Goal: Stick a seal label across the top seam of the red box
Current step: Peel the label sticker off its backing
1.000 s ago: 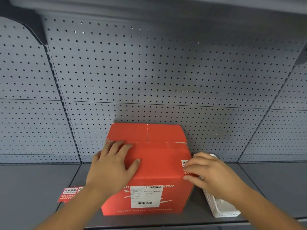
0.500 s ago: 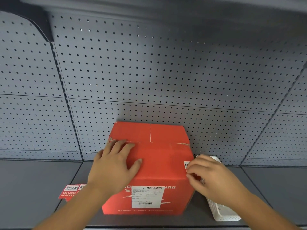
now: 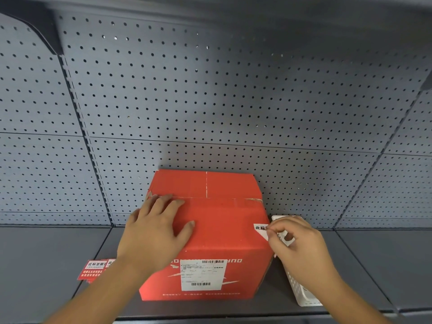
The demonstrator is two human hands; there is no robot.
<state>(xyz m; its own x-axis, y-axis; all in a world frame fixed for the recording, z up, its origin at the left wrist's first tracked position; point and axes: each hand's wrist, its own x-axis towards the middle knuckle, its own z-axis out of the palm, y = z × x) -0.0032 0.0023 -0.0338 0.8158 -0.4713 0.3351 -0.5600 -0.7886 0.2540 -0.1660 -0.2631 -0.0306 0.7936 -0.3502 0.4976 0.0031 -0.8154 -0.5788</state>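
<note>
Red box (image 3: 210, 230) sits on the grey shelf (image 3: 46, 265), back edge close to the pegboard wall (image 3: 210, 101). A white shipping label (image 3: 202, 274) is on the box's near face. The top seam (image 3: 206, 184) runs front to back on the far part of the top, with no label across it yet.

Left hand (image 3: 154, 232) lies flat on the box's top left, fingers (image 3: 163, 204) spread and pressing down, holding nothing. It looks to be steadying the box.

Right hand (image 3: 297, 244) is at the box's right edge. Thumb and forefinger are pinched on a small seal label (image 3: 261, 231), white with black print, its free corner just over the box's right edge. Whether the label touches the cardboard, I cannot tell.

Left of the box, near its lower corner: a small stack of red-and-white label sheets (image 3: 93, 271) on the shelf. Right of the box, partly behind the right hand: a white perforated plastic basket (image 3: 301, 293).

Handling, as judged: the label is thin, limp and tacky on one side, likely to curl or stick to itself. Best held by one bare corner, as here. The box is stiff corrugated card, weight unknown; a flat palm should stop it sliding. Next, carry the label left and back to the seam, lay it straddling both flaps, then rub it down.
</note>
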